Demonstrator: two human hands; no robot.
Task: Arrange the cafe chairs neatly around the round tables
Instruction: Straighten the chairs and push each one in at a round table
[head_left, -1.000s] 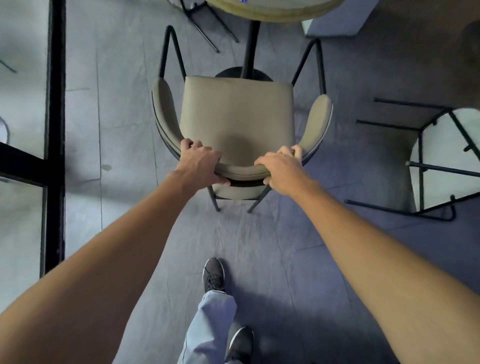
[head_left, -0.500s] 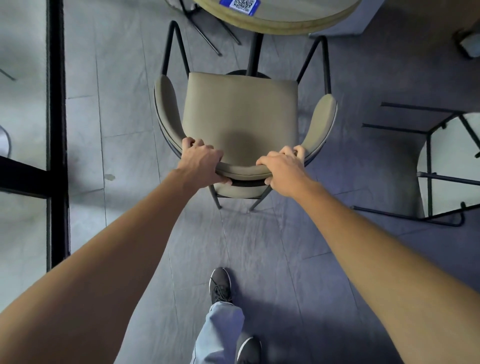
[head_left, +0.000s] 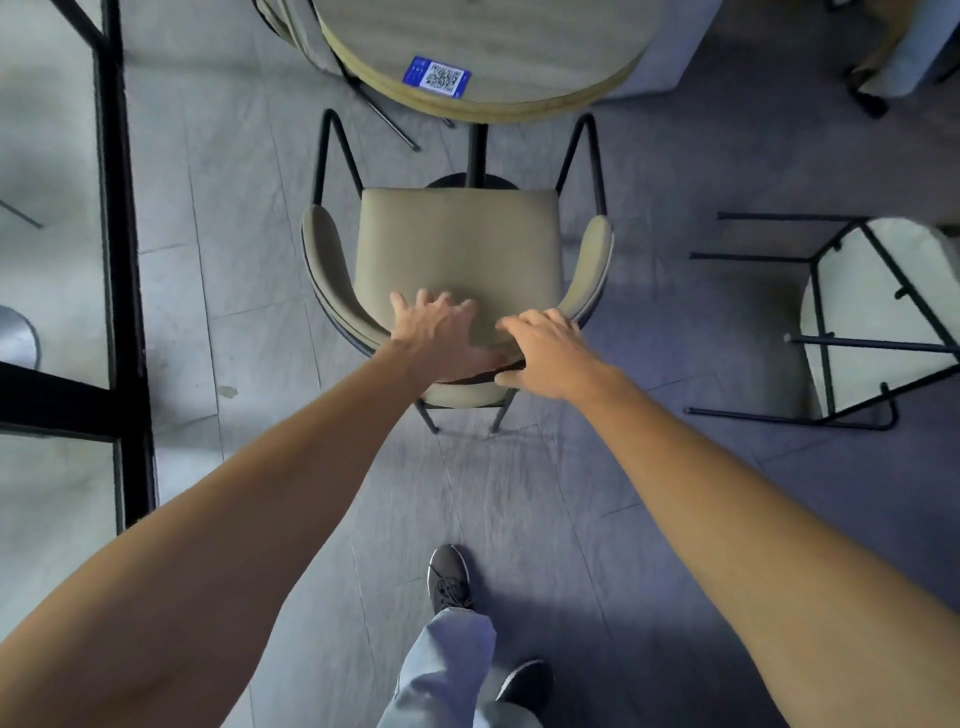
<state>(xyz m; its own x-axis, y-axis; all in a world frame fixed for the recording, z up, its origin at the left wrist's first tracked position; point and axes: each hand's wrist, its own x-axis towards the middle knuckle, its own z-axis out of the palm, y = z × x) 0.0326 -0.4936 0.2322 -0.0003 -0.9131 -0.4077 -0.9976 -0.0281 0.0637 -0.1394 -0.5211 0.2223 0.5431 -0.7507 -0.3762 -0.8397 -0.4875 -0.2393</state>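
Note:
A beige padded cafe chair (head_left: 457, 244) with black metal legs stands in front of me, its seat facing a round wooden table (head_left: 483, 47) that carries a blue QR sticker. The chair's front edge sits just short of the table's rim. My left hand (head_left: 441, 332) hovers over the curved backrest with fingers spread. Beside it, my right hand (head_left: 545, 348) also lies open above the backrest, holding nothing.
A second chair (head_left: 857, 322) lies tipped on its side to the right, black legs pointing left. A black-framed glass partition (head_left: 119, 260) runs along the left. Another chair's legs (head_left: 379, 114) show beyond the table. My feet are on the grey tiled floor (head_left: 519, 519).
Both hands gripped the chair's backrest earlier and have now let go, fingers spread. The chair and my view have moved closer to the table.

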